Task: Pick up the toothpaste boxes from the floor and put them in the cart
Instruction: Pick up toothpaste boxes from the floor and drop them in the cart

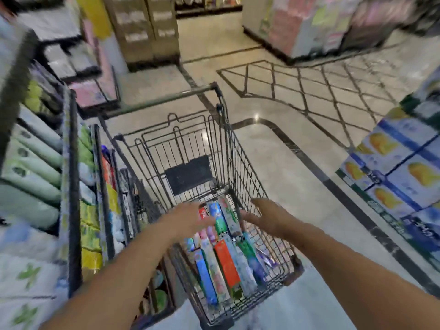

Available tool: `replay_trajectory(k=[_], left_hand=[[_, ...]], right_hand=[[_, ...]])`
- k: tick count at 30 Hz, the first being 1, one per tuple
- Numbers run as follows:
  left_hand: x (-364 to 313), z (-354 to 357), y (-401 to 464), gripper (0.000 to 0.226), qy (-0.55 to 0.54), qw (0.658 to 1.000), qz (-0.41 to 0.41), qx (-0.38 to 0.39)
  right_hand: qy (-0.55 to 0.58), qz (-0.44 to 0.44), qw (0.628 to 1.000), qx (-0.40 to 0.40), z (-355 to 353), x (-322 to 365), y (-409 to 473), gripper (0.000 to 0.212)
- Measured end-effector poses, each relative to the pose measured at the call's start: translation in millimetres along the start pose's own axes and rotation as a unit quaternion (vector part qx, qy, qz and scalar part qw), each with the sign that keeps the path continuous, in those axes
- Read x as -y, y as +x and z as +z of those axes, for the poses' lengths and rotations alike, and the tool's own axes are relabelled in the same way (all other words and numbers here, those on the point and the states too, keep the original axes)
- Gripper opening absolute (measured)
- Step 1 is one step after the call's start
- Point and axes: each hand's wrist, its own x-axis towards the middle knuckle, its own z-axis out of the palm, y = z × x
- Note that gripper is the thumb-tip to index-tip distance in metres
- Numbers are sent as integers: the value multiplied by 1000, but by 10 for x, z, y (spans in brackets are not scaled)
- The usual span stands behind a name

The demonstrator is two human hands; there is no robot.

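Observation:
A black wire shopping cart stands in front of me in a store aisle. Several toothpaste boxes in blue, orange, green and white lie side by side on its bottom. A few more boxes sit between my hands over the basket. My left hand touches their left side with fingers stretched out. My right hand is at their right side with fingers extended. The picture is blurred, so I cannot tell whether either hand grips the boxes.
Shelves of packaged goods run close along the cart's left side. Stacked blue and yellow cartons stand at the right. The tiled floor stretches beyond the cart, with more displays at the back.

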Motion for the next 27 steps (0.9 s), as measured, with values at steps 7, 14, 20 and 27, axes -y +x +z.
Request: replay_trajectory(k=[7,14,20,27], left_hand=[[-69,-577,-621,102,100,988,79,-83],[-26,-478,-1114,99,113,987,56,-102],[54,73,-1657,102,44,996,-19,-78],[187,828,-2592,104,-59,983,-142,-105]], right_hand=[[-96,-58,990,-89,-466,330,-696,102],[-138,-79,983,-88,-386,396,-972,101],[-194,-140,970,-33,-182,501,-1111,115],[-271,-272,922,37,399,805,-1334,113]])
